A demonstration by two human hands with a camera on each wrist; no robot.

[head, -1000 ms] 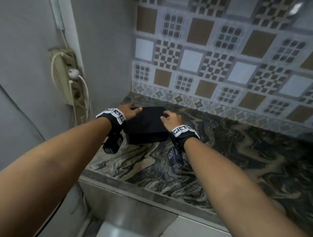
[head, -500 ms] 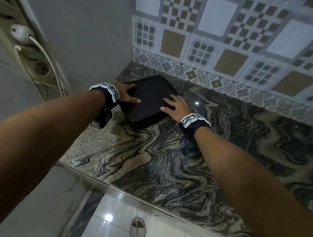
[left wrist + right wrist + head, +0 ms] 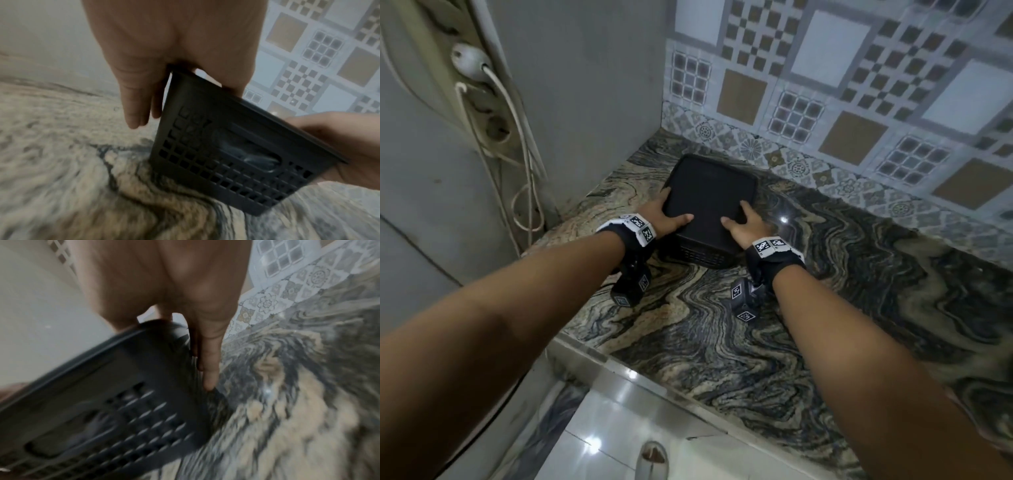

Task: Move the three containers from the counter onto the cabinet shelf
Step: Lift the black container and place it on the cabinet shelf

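Observation:
A black lidded container (image 3: 710, 198) with lattice sides stands in the back left corner of the marble counter (image 3: 825, 308). My left hand (image 3: 667, 219) grips its left side, thumb on the lid and fingers down the wall. My right hand (image 3: 743, 222) grips the right side the same way. The left wrist view has the container (image 3: 226, 154) close up, with my left hand (image 3: 180, 61) over its corner and my right hand (image 3: 339, 146) on the far end. My right fingers (image 3: 209, 366) lie along its wall (image 3: 123, 394). Whether its base touches the counter I cannot tell.
A power strip (image 3: 482, 113) with a white plug and hanging cables is fixed on the left wall. The grey wall (image 3: 585, 85) and the tiled backsplash (image 3: 859, 102) close in the corner. The counter's front edge (image 3: 654, 373) runs below my arms, and a cabinet handle (image 3: 652, 459) shows beneath it.
Both hands have slid from the top of the lid to the container's sides near its front corner. The head view has tilted down towards the counter edge.

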